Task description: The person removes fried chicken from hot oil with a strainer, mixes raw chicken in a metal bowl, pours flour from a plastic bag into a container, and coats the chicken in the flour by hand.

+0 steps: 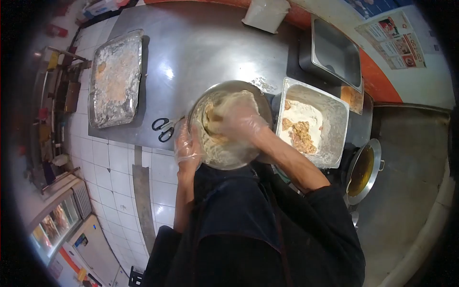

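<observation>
A round metal bowl point(245, 155) stands at the front edge of the steel table, with a pale floury mixture point(209, 138) inside. My left hand point(187, 143), in a clear plastic glove, grips the bowl's left side. Down inside the bowl is my right hand point(243, 122), also gloved; motion smears its fingers, and what they hold cannot be made out. Just right of the bowl, a rectangular steel pan point(331, 124) contains white flour point(306, 112) and lumpy, batter-coated pieces point(302, 136).
Black-handled scissors point(164, 129) lie left of the bowl. Farther left is a flour-dusted, foil-lined tray point(140, 55). A deep steel pan point(337, 50) and a white container point(266, 15) stand at the back. On the right, a wok point(375, 160) holds brownish oil point(362, 171).
</observation>
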Demonstrator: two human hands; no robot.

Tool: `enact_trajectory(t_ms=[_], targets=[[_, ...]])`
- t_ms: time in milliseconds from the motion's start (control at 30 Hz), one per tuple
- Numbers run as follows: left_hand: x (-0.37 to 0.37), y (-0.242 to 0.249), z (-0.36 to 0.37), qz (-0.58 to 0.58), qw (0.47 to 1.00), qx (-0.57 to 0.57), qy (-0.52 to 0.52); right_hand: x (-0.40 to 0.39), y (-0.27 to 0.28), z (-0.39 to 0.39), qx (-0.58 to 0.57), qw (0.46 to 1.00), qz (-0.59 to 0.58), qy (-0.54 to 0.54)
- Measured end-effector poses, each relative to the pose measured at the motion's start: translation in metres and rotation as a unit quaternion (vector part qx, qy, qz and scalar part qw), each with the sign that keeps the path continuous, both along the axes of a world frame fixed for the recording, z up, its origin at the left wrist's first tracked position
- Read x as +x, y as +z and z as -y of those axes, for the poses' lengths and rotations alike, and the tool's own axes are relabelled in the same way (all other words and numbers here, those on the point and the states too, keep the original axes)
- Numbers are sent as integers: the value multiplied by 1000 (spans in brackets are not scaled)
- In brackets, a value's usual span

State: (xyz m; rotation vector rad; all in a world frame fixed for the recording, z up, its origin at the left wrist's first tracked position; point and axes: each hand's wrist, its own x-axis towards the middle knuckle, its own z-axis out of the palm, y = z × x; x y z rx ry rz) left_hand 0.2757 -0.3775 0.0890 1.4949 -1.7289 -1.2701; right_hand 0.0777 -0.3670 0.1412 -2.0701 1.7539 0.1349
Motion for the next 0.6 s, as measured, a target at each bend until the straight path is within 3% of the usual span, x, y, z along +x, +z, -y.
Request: enact_trajectory(t_ms=[33,67,133,167,233,267,300,400,500,567,600], targets=[[-7,14,1,-81,997,7,-4,-8,-27,-4,-64,995,47,-53],[-12,18,3,-82,997,4,-9,-7,-56,-13,-79,996,12,-43],[-19,24,3,8,996,-82,17,-6,-114,-32,-108,992,-59,-25],[-28,21,3,7,996,-83,16,7,-91,-39,-135,983,-16,-123],[-43,15,-2,-155,975,-126,101,16,-91,-52,-134,980,29,-144],[-43,18,-6,-154,975,-127,99,21,-91,-58,-133,978,51,-154],[-43,22,-5,-160,977,-111,85,24,-91,-58,-50,985,76,-148],[-47,25,-16,-176,977,-95,68,30,-88,-55,31,988,98,-112],[-50,19,-20,-207,972,-96,62,34,-65,-51,39,990,127,-39],[-51,16,-18,-239,963,-106,60,40,-53,-44,245,899,269,-245],[-51,15,-18,-254,959,-111,60,39,-57,-48,240,899,269,-247]])
